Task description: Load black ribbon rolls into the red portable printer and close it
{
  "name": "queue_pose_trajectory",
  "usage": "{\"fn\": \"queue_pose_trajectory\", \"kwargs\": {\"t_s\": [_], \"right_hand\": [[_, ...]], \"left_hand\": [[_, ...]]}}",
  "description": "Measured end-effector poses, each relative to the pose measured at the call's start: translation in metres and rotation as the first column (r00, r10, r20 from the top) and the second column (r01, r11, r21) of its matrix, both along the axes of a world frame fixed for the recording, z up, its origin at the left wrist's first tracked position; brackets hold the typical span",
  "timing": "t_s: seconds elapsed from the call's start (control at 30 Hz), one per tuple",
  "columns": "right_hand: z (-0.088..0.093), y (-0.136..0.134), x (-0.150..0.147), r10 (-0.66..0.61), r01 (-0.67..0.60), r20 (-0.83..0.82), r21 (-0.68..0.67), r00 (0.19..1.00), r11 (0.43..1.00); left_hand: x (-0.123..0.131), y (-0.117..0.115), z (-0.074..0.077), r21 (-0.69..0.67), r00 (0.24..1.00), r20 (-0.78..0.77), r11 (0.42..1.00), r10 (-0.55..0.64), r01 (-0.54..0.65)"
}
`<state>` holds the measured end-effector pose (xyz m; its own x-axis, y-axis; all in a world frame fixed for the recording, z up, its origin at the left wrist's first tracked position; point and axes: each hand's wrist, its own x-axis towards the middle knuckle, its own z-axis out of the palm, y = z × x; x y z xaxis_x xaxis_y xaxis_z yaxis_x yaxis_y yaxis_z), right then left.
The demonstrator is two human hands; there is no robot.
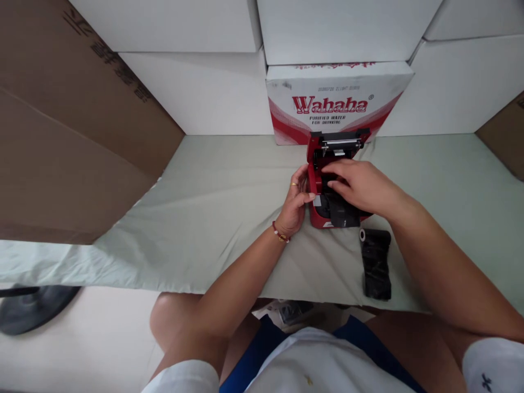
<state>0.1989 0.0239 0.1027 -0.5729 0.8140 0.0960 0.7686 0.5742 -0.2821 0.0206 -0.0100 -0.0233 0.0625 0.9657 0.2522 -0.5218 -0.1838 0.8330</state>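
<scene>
Fingers of the right hand (360, 185) laid flat and loosely spread over the black inner part of the red printer (333, 183), fingertips touching it, not clenched around anything. Left hand (295, 204) cupped against the printer's left side, thumb pressed to the red casing, steadying rather than lifting (ring on one finger, beaded bracelet at the wrist). Printer just above the centre of the frame, lid open and tilted back, resting on the pale green cloth (204, 218) covering the table. Black roll (375, 263) lying on the cloth just below and right of the printer, apart from both hands, white core end facing up-frame. Directly behind the printer, a red and white Wahaha water carton (339, 93), backed by plain white boxes (184, 82) across the top. Large brown cardboard box (69, 125) filling the upper left. Dark round base (33, 308) on the floor at lower left.
</scene>
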Motion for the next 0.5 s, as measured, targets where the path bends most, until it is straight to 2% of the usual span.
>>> {"fn": "queue_pose_trajectory", "kwargs": {"t_s": [0.07,0.17,0.23,0.27,0.3,0.37,0.43,0.5], "right_hand": [[0.001,-0.021,0.013,0.086,-0.077,-0.149,0.061,0.985,0.995],[-0.007,-0.062,0.034,0.217,-0.148,-0.299,0.238,0.929,0.960],[-0.019,-0.087,0.046,0.256,-0.147,-0.312,0.334,0.915,0.931],[-0.026,-0.096,0.050,0.257,-0.138,-0.303,0.366,0.918,0.921],[-0.033,-0.103,0.053,0.251,-0.127,-0.286,0.389,0.925,0.913],[-0.044,-0.109,0.056,0.226,-0.113,-0.241,0.408,0.944,0.906],[-0.049,-0.108,0.056,0.205,-0.114,-0.196,0.395,0.959,0.911],[-0.050,-0.103,0.054,0.188,-0.118,-0.172,0.352,0.967,0.929]], "left_hand": [[0.001,0.000,0.000,0.016,1.000,-0.008,1.000,0.008,-0.008],[0.004,-0.005,-0.003,0.041,0.996,-0.064,0.997,0.063,-0.061],[0.005,-0.012,-0.003,0.050,0.963,-0.194,0.982,0.188,-0.182],[0.005,-0.018,-0.002,0.079,0.916,-0.285,0.959,0.284,-0.272],[0.006,-0.024,0.001,0.140,0.836,-0.381,0.918,0.395,-0.370],[0.006,-0.037,0.009,0.387,0.625,-0.479,0.787,0.616,-0.480],[0.007,-0.050,0.019,0.638,0.490,-0.450,0.652,0.747,-0.410],[0.010,-0.059,0.027,0.778,0.437,-0.426,0.567,0.793,-0.270]]}}
